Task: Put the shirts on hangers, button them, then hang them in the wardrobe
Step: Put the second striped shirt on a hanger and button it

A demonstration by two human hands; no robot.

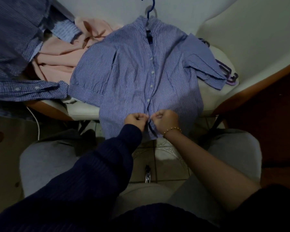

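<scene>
Both forearms reach forward from my lap, left in a dark navy sleeve, right bare with a bead bracelet [172, 129] at the wrist. My left hand [135, 120] and right hand [166, 120] sit knuckles-up, just beside each other, almost touching. Fingers on both are curled tight, pinching the front placket of the striped shirt [137, 72] near its hem. The exact button under the fingers is hidden.

The shirt lies flat, front up, on the table [84, 111]. Its long axis runs straight away from me: hem nearest, hanging over the table edge above the tiled floor [157, 151], collar farthest. Small white buttons up the placket look fastened. Short sleeves are spread left and right. A blue hanger [148, 7] is inside it, hook sticking out past the collar, pointing away.

Left of the shirt, a checked shirt [28, 89] touches its left sleeve cuff. A white cable [35, 121] drops below the table edge there. Beyond is a crumpled pink garment [62, 52], partly under the striped shirt's shoulder. Far left is another striped blue garment [12, 30], blurred. On the right, purple hangers [228, 72] poke out from under the right sleeve.
</scene>
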